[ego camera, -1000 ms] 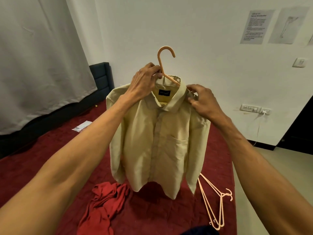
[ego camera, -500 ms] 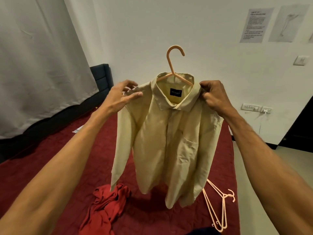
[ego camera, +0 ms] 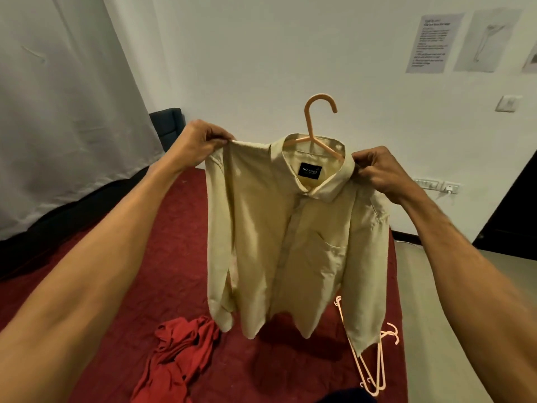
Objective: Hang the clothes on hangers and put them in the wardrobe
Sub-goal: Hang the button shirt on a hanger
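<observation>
A pale yellow shirt (ego camera: 293, 237) hangs in the air in front of me on a peach plastic hanger (ego camera: 315, 120), whose hook sticks up above the collar. My left hand (ego camera: 200, 141) pinches the shirt's left shoulder and holds it stretched out to the side. My right hand (ego camera: 377, 170) grips the right shoulder beside the collar. The hanger's arms are mostly hidden inside the shirt. A crumpled red garment (ego camera: 180, 353) lies on the bed below.
The bed has a dark red cover (ego camera: 162, 271). Spare peach hangers (ego camera: 374, 365) lie near its right edge. A grey curtain (ego camera: 58, 112) hangs at left, a white wall with paper sheets (ego camera: 433, 39) stands ahead, and a dark doorway (ego camera: 520, 205) is at right.
My left hand left the hanger's neck, moved out to the left shoulder and pulled it sideways. The right hand shifted to the right shoulder. The shirt now hangs spread and further right.
</observation>
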